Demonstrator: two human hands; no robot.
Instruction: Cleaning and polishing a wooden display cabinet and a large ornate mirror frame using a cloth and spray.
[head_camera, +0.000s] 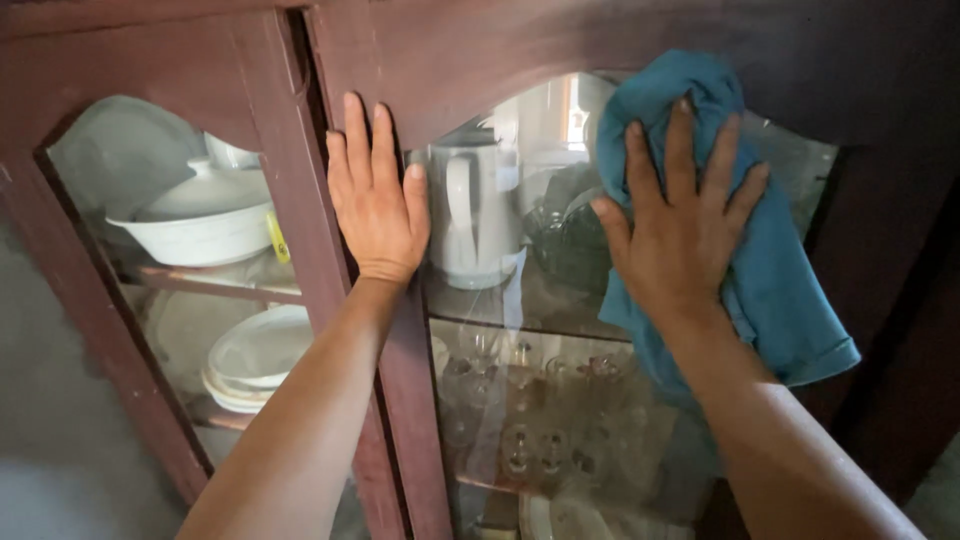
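Right hand (685, 235) spread flat, pressing blue cloth (775, 290) on glass door (560, 400); left hand (378, 200) open, bracing frame (300, 180); hard pressure might crack the pane.

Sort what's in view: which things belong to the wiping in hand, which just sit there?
In use: blue cloth, right hand, glass door pane, left hand, door frame.
Idle: white jug, lidded white dish, stacked plates, glasses.

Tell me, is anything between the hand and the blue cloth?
No. The right hand lies flat on the blue cloth, pressing it against the cabinet door glass. The left hand rests bare on the wooden door frame.
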